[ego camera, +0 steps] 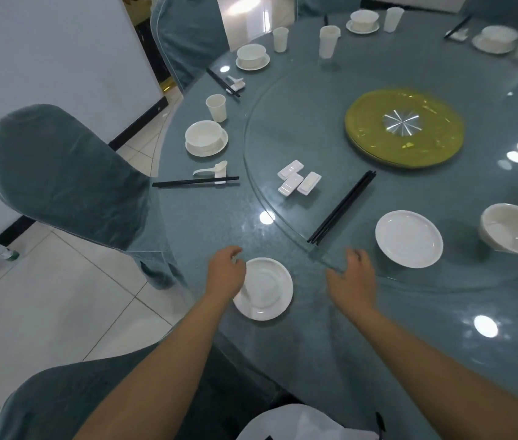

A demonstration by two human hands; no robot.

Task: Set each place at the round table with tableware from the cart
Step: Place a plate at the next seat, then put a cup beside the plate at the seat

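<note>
From the head camera, the person's left hand (226,270) rested with loosely curled fingers on the rim of a small white plate (265,289) at the near edge of the round table (206,217), gripping nothing firmly. The right hand (353,274) hovered open and empty by the glass turntable (283,122). Farther places already had bowls, cups and chopsticks; this one lacked them. Spare chopstick rests (299,181), chopsticks (341,207), a plate (409,239) and a bowl (513,231) waited nearby.

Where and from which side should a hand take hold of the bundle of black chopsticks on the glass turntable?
Pinch the near end of the chopsticks: it juts over the edge of the turntable toward the right hand, so fingers can close around it from the sides.
</note>
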